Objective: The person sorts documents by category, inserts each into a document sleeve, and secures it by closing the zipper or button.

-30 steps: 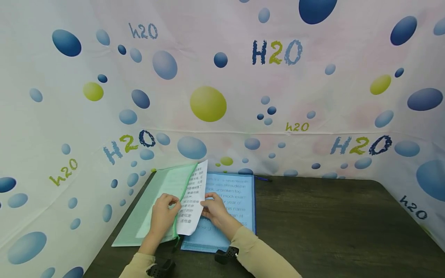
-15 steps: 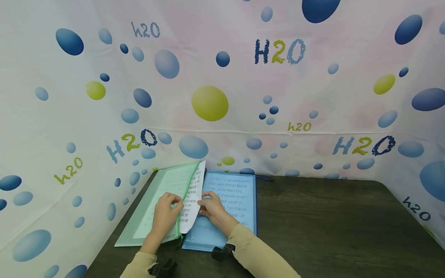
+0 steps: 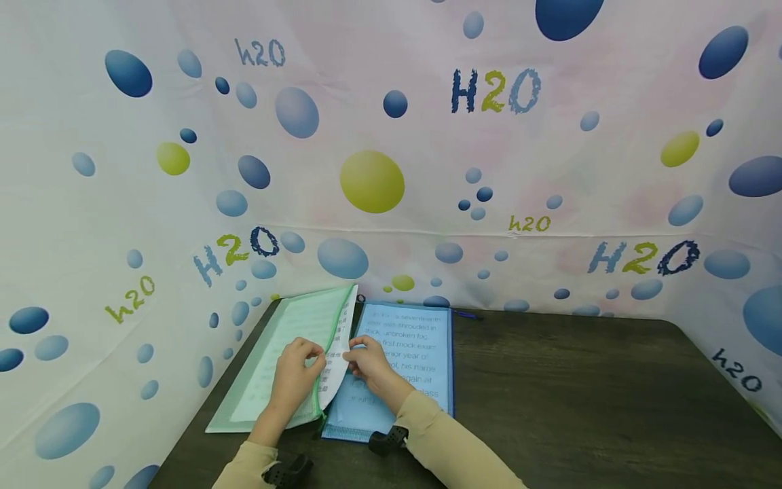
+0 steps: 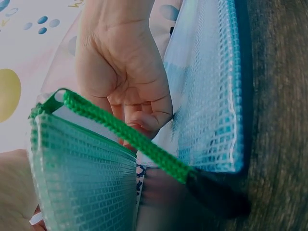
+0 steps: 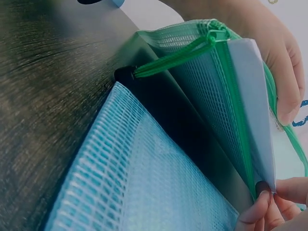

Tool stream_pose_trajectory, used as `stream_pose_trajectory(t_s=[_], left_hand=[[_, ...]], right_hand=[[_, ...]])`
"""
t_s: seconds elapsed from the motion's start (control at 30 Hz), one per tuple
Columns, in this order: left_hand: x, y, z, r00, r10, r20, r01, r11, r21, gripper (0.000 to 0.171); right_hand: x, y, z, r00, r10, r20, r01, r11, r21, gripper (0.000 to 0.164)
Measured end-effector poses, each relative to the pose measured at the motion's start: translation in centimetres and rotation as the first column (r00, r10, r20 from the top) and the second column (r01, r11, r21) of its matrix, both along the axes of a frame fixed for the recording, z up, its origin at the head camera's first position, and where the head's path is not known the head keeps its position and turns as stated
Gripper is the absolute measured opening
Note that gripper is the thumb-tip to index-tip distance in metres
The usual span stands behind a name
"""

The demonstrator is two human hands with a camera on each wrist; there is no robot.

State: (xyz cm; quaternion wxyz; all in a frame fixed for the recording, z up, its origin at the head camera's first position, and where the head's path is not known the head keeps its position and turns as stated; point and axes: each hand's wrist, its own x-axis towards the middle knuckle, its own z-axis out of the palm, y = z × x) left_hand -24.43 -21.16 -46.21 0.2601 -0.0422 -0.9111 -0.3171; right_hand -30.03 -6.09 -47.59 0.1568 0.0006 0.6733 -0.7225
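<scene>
A translucent green mesh zipper pouch lies at the left of the table, its zippered opening lifted toward the right. My left hand pinches the upper edge of that opening. Printed white paper sits mostly inside the pouch, with a strip of it sticking out. Its outer edge is pinched between thumb and fingers of my right hand. In the right wrist view the paper stands between the two green zipper edges. A green cord pull with a black end hangs from the zipper corner.
A blue mesh pouch holding a sheet of English text lies flat under my right hand, right beside the green one. A blue pen-like object lies behind it. The dark wooden table meets a bubble-patterned backdrop.
My right hand has moved left, sliding the paper deeper into the green pouch, so a narrower strip shows. My left hand keeps hold of the pouch's edge. The head view has shifted slightly.
</scene>
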Motion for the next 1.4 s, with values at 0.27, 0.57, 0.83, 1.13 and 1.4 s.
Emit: stream_pose_trajectory(t_s=[0.27, 0.57, 0.83, 1.13, 1.4], left_hand=[[-0.2, 0.1, -0.3, 0.995, -0.043, -0.093, 0.04, 0.999, -0.035, 0.006], [0.0, 0.4, -0.2, 0.984, -0.098, -0.151, 0.09, 0.994, -0.059, 0.008], [-0.1, 0.3, -0.3, 0.984, -0.052, -0.173, 0.046, 0.998, -0.041, 0.006], [-0.4, 0.1, -0.5, 0.99, 0.01, -0.139, 0.007, 0.993, 0.12, 0.004], [-0.7, -0.1, -0.9, 0.988, 0.046, -0.148, -0.02, 0.985, 0.173, 0.004]], right_hand=[[0.0, -0.4, 0.3, 0.998, -0.011, -0.059, 0.016, 0.996, 0.087, 0.021], [0.0, -0.9, 0.2, 0.993, -0.006, -0.114, 0.02, 0.992, 0.124, 0.016], [0.0, -1.0, 0.4, 0.994, 0.0, -0.106, 0.017, 0.987, 0.161, 0.018], [0.4, 0.1, 1.4, 0.993, 0.061, -0.098, -0.053, 0.995, 0.086, 0.028], [1.1, 1.8, 1.3, 0.994, 0.099, -0.04, -0.101, 0.994, -0.046, 0.031]])
